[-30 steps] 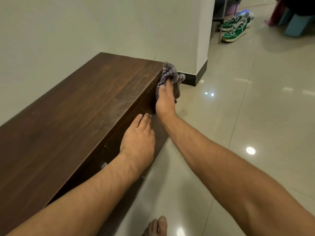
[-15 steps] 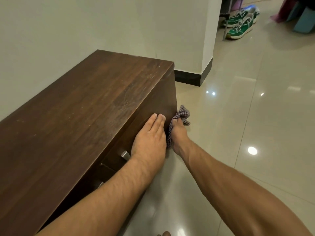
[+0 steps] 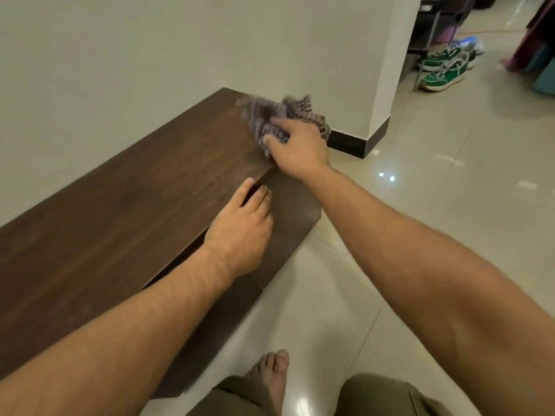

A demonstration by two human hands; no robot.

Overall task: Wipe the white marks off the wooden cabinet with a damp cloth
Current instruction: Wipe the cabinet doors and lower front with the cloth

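A low dark wooden cabinet (image 3: 120, 211) runs along the wall on the left. My right hand (image 3: 300, 148) grips a checked grey cloth (image 3: 270, 114) and holds it on the far right corner of the cabinet's top; the cloth is blurred. My left hand (image 3: 240, 223) rests on the cabinet's front edge with its fingers straight, the thumb on the top and the fingers over the front. Faint pale specks show on the top near the middle.
A white wall column with a black skirting (image 3: 357, 142) stands just behind the cabinet's end. Green shoes (image 3: 444, 67) lie on the glossy tiled floor (image 3: 420, 205) at the back right. My bare foot (image 3: 270, 379) is on the floor beside the cabinet.
My right hand has lifted the cloth from the cabinet's lower end panel up onto the top's far corner. The view has risen, and my left hand now sits on the front edge.
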